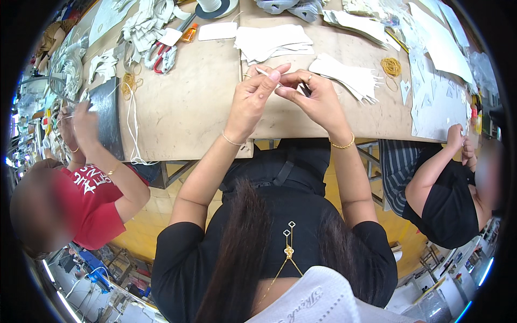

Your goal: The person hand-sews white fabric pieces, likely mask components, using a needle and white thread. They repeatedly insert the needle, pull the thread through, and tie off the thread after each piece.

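Observation:
Above the near edge of the table, my two hands meet with fingertips close together. My left hand point(253, 97) is closed, pinching a thin white strip point(262, 71) between thumb and fingers. My right hand point(318, 97) is also closed, its thumb and forefinger at the strip's near end. A slim dark tool point(306, 90) shows among the right fingers; its kind I cannot make out. Just beyond the hands lies a stack of flat white cut pieces point(272, 42). To its right is a fanned pile of white pieces with narrow slit ends point(344, 75).
A bundle of yellow rubber bands point(391, 67) lies right; red-handled scissors point(160, 58), wrapped in white, and a small orange bottle point(189, 33) lie left. Co-workers sit on both sides: one in a red shirt point(102, 199), one in a black top point(447, 199).

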